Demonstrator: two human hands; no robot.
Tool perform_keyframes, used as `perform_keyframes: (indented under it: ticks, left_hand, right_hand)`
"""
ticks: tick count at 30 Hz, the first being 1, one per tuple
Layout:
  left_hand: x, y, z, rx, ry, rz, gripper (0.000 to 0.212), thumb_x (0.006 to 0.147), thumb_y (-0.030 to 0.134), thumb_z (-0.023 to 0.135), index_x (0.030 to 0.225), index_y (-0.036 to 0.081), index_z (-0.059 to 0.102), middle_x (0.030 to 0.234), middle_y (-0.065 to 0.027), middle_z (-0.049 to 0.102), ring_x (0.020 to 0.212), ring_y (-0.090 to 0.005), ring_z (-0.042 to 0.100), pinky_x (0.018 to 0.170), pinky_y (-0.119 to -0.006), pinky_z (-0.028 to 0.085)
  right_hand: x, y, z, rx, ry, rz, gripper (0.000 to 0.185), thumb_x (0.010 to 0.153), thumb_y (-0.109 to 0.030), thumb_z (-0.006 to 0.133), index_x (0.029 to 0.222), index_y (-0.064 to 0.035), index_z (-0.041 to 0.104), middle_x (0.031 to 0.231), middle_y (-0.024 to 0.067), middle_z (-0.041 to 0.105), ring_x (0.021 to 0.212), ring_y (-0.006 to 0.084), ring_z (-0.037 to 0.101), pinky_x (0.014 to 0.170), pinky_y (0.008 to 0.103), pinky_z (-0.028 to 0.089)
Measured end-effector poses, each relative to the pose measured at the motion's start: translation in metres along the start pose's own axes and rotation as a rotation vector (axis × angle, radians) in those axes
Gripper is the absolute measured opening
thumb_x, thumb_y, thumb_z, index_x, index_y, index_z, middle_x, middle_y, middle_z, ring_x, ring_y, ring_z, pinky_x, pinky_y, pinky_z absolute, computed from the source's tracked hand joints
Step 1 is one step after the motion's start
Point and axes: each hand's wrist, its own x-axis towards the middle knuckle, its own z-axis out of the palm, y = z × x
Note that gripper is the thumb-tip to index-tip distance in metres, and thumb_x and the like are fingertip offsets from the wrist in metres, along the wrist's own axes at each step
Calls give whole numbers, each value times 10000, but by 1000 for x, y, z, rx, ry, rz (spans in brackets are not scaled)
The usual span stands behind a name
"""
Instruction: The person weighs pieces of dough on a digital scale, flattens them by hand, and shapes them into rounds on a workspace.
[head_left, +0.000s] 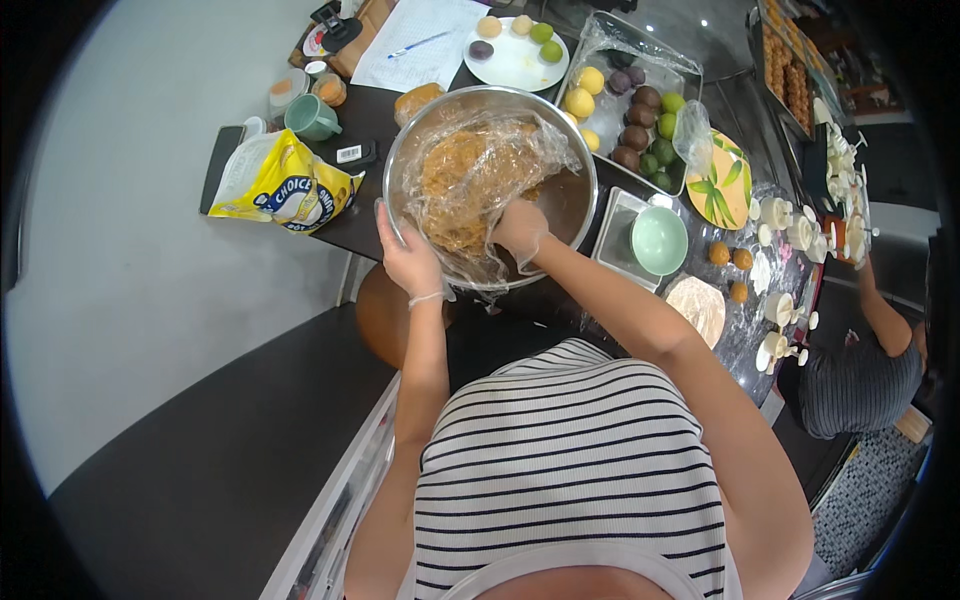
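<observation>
A large stainless steel mixing bowl (574, 217) stands at the table's near edge, holding an orange-brown crumbly mass (454, 169) partly covered by clear plastic wrap (551, 142). My left hand (412, 259), in a clear disposable glove, grips the bowl's left rim. Inside the bowl, at the lower right of the mass, is my right hand (519, 229), also gloved; its fingers are curled at the wrap and mass, and their tips are hidden. Right of the bowl a green bowl (659, 241) rests on a kitchen scale (616, 232).
Behind the bowl are a metal tray (690, 97) of colored dough balls and a white plate (495, 71). A yellow flour bag (300, 187) and a green mug (309, 118) stand left. Plunger molds (776, 214) lie right; a co-worker (862, 382) is at far right.
</observation>
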Motion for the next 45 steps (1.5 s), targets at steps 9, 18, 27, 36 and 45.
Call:
perform_keyframes:
  ticks: [9,18,27,36,45]
  left_hand:
    - [2,-4,0,11,22,10,437,922,103,500,1359,110,507,1247,-183,618,1105,-350,616,910,-390,474]
    - [1,-2,-2,19,-19,-2,436,943,132,509,1367,37,480,1329,-180,565,1212,-320,556,996,-361,422]
    - [1,1,3,-52,-21,-40,429,943,122,505,1367,62,490,1320,-179,573,1192,-322,570,980,-362,433]
    - [2,-5,0,24,-28,-13,422,934,130,519,1350,59,503,1313,-171,577,1183,-336,572,967,-375,441]
    - [3,-10,0,-25,-36,8,432,942,126,516,1366,50,488,1323,-177,571,1204,-316,563,986,-361,430]
  right_hand:
    - [-20,-13,3,-55,-33,-35,296,754,-263,666,888,-4,714,919,226,687,871,386,670,783,438,534]
    - [-14,-6,-13,86,-109,-20,507,635,-300,776,1015,19,674,1030,241,670,954,378,657,817,425,533]
    - [20,14,36,141,-145,-105,421,648,-305,702,975,-40,707,965,251,672,889,388,664,789,429,538]
    - [-23,10,-58,106,-387,-168,411,719,-412,636,841,-28,718,892,241,678,812,392,657,752,433,523]
    - [-49,10,-77,504,126,97,326,760,-322,621,672,-16,693,639,175,648,609,279,640,647,374,506]
